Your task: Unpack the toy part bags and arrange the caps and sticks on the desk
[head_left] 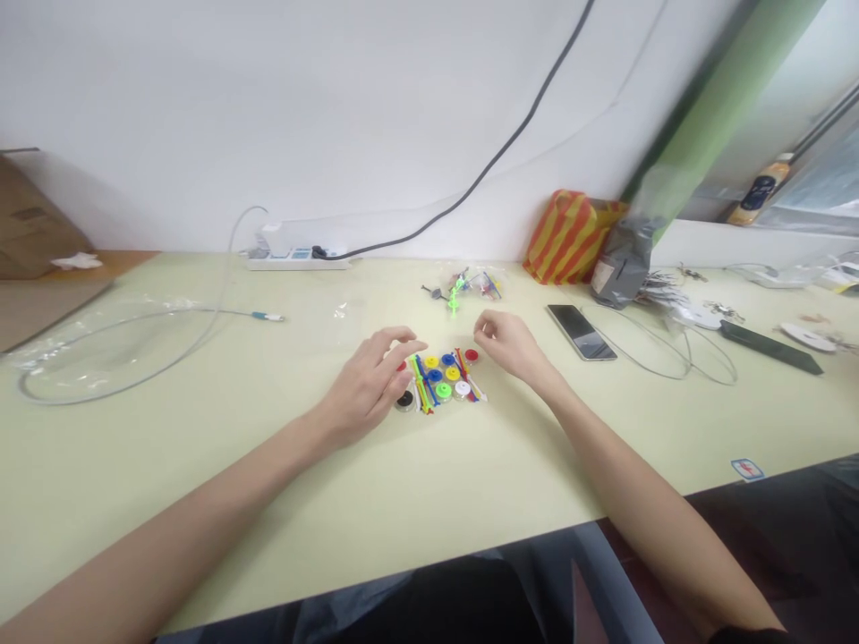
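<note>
On the pale table lies a compact group of small round coloured pieces, such as a yellow disc [454,375], a green disc [444,391] and a white disc [463,389]. Thin coloured plastic sticks [422,386] lie between them, with more sticks at the right. My left hand [372,383] hovers at the left side of the group, fingers stretched and apart, partly covering a red disc [401,366] beside a black disc [404,400]. Past the right red disc [472,355], my right hand [510,342] has its fingers curled together; whatever they hold is hidden.
Behind the group are a bright green plastic piece [455,295] and small parts in clear wrap [484,284]. A phone [581,332] lies right, near a striped bag [570,237] and grey pouch [621,259]. A power strip [295,259] and white cable [201,335] are left.
</note>
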A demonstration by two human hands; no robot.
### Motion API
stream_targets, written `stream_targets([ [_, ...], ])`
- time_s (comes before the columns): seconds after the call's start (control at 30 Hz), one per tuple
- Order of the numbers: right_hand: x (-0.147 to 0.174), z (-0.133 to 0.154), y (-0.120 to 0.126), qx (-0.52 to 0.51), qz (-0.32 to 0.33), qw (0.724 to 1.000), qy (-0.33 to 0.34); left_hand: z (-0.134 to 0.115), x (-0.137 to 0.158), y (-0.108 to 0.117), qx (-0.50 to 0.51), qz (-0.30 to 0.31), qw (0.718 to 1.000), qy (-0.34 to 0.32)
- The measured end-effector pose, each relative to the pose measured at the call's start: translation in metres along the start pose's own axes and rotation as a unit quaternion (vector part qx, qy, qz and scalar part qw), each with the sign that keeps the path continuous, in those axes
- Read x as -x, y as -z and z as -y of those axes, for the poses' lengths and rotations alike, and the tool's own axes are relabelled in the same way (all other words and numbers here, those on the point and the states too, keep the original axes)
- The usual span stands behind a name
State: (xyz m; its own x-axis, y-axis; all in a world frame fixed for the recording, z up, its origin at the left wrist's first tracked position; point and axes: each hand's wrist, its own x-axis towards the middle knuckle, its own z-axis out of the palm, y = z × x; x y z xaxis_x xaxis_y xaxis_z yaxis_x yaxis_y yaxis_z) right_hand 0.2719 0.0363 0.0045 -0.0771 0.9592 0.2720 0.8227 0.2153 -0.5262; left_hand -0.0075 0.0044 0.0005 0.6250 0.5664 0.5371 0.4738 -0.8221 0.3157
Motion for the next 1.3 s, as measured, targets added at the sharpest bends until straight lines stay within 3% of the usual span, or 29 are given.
stream_targets([
  [0.1,-0.005,-0.005,-0.006,0.016,-0.051,0.999,0.008,-0.002,-0.001,0.001,0.007,0.0,1.0,0.001],
  [0.2,-0.025,-0.011,-0.012,0.018,-0.06,0.998,0.025,-0.003,-0.001,0.001,0.012,0.0,1.0,0.0],
  [0.3,-0.057,-0.013,-0.016,0.032,-0.049,0.998,0.026,-0.003,-0.001,0.001,0.009,0.0,1.0,-0.001],
  [0.4,-0.088,-0.007,-0.022,0.08,-0.018,0.996,-0.019,-0.001,0.0,0.001,0.003,-0.001,1.0,-0.002],
  [0.57,-0.106,0.005,-0.035,0.121,0.023,0.991,-0.061,0.001,0.0,0.002,-0.008,-0.004,1.0,0.004],
  [0.73,-0.091,0.01,-0.018,0.093,0.037,0.994,-0.051,0.001,-0.001,-0.002,-0.039,-0.024,0.999,0.008],
  [0.83,-0.066,0.023,-0.002,-0.056,0.041,0.998,-0.004,0.0,-0.002,-0.005,-0.068,-0.051,0.996,0.011],
  [0.93,-0.03,0.047,0.002,-0.279,0.08,0.955,0.058,-0.003,-0.003,-0.007,-0.069,-0.082,0.994,0.027],
  [1.03,0.004,0.07,-0.003,-0.401,0.154,0.897,0.104,-0.008,-0.003,-0.005,-0.04,-0.106,0.993,0.039],
  [1.17,0.026,0.08,-0.008,-0.46,0.211,0.854,0.124,-0.011,-0.004,-0.001,0.0,-0.125,0.991,0.045],
  [1.3,0.036,0.074,-0.013,-0.475,0.22,0.841,0.138,-0.011,-0.003,-0.001,0.067,-0.049,0.996,0.017],
])
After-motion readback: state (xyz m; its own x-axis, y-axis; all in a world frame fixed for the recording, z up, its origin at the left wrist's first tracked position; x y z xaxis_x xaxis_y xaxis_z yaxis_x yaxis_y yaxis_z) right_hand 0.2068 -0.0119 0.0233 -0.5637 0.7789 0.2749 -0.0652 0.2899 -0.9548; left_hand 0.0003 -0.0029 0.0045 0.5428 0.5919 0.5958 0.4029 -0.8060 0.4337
